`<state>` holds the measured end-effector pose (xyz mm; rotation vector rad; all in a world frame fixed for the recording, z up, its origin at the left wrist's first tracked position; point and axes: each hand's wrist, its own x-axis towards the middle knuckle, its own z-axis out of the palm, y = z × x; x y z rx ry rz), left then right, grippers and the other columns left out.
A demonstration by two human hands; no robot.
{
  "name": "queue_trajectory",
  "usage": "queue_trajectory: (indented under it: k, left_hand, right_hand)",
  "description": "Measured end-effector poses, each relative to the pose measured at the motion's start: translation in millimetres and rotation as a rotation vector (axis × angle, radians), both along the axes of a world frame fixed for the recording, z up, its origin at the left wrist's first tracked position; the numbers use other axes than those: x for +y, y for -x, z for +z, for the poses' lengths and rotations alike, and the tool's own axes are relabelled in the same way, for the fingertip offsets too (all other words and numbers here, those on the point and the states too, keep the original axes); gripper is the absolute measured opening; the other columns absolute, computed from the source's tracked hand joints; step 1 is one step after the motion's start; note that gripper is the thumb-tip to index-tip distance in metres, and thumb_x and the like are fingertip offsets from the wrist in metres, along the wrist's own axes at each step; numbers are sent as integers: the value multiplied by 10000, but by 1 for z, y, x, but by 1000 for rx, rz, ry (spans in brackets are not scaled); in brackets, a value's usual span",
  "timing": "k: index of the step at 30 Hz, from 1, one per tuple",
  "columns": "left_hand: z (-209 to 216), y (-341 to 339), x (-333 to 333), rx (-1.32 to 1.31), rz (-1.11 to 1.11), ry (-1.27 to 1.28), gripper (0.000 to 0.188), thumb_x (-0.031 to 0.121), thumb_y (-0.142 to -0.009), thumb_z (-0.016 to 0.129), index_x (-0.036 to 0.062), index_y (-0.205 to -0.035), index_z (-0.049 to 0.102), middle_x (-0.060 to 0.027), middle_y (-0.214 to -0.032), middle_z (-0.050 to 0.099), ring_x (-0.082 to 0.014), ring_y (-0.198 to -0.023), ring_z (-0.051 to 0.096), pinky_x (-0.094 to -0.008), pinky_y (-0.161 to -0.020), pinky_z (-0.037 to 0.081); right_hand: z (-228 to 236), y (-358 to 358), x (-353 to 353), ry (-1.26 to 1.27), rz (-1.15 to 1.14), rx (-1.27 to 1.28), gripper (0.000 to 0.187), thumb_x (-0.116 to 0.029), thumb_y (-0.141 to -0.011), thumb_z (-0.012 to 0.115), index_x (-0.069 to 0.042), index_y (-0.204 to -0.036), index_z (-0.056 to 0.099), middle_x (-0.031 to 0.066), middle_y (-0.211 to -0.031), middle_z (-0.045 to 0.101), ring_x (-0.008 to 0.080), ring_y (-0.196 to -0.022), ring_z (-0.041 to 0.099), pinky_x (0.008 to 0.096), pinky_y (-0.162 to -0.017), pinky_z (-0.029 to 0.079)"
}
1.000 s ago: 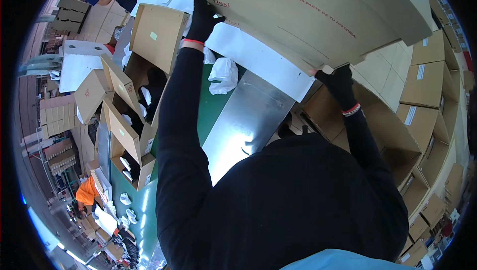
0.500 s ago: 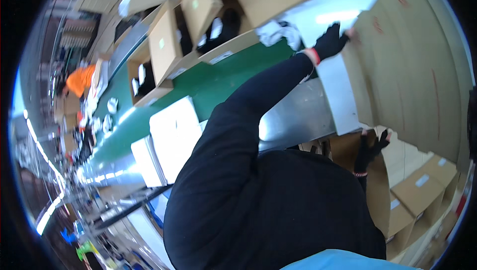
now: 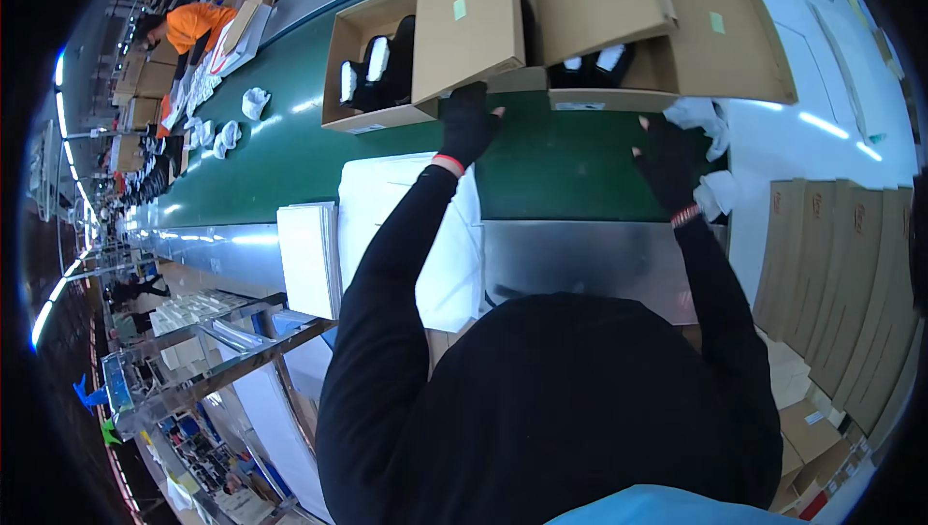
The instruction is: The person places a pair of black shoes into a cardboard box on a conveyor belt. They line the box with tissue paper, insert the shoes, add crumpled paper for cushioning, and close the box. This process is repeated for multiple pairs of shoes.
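My left hand point(image 3: 469, 129), in a black fingerless glove, reaches to the front edge of an open cardboard box point(image 3: 377, 122). Its thumb stands apart from the fingers, and nothing shows in its grasp; whether it touches the box is unclear. Black shoes point(image 3: 382, 75) with white paper sit inside that box, and a tilted lid point(image 3: 469, 27) leans over its right side. Over the green belt, my right hand point(image 3: 667, 165) is open with fingers spread, holding nothing. It is near a second shoe box point(image 3: 614, 100) and crumpled white paper point(image 3: 698, 117).
A large white sheet stack point(image 3: 449, 249) lies by my left forearm. Flat brown cartons point(image 3: 841, 274) stand in a row at the right. The green conveyor belt point(image 3: 551, 162) runs across, with crumpled paper point(image 3: 227, 138) farther left. A person in orange point(image 3: 198, 22) works at the far left.
My view has swung toward the belt. Both hands have left the area by the brown cartons at the right and now reach forward to the shoe boxes.
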<state>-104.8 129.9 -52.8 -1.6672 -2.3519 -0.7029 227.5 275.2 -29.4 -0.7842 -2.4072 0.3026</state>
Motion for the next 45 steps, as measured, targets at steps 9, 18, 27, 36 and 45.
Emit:
queue_trajectory:
  k: [9,18,27,36,45]
  left_hand:
    - [-101,117,14,-315,-3,-69,411,344,-864,581,90,-1187,570,-164,-1198,579,-356,-1167,505,-474,-984,381]
    - [-112,210,-82,-75,-2,46,378,354,-936,489,93,-1200,555,-177,-1219,565,-337,-1152,521,-457,-991,402]
    - [-34,270,-161,-310,93,424,504,378,-920,546,60,-1308,497,-197,-1222,578,-350,-1138,545,-385,-958,420]
    - [6,111,-178,-444,-21,-223,377,117,-859,637,43,-1220,559,-161,-1160,597,-321,-1096,565,-375,-921,448]
    - [30,-87,-173,-1393,-222,-226,386,60,-871,594,29,-1250,527,-115,-1187,593,-220,-1141,549,-322,-959,426]
  right_hand:
    - [-78,147,58,43,15,-388,515,-86,-666,695,-137,-1172,611,120,-1272,568,287,-1200,499,469,-990,341]
    - [-73,244,-23,-22,59,-242,429,-59,-679,609,-127,-1102,632,122,-1179,588,325,-1128,525,478,-964,387]
    - [-41,261,-71,133,276,-216,388,-89,-730,633,-115,-1117,620,127,-1134,592,325,-1048,551,455,-928,430]
    - [47,151,-38,22,222,-568,302,-89,-801,523,-96,-1081,636,132,-932,643,307,-906,605,413,-798,479]
    - [101,-26,-172,289,315,-882,269,-131,-813,503,-99,-1010,684,123,-836,667,303,-802,640,426,-752,485]
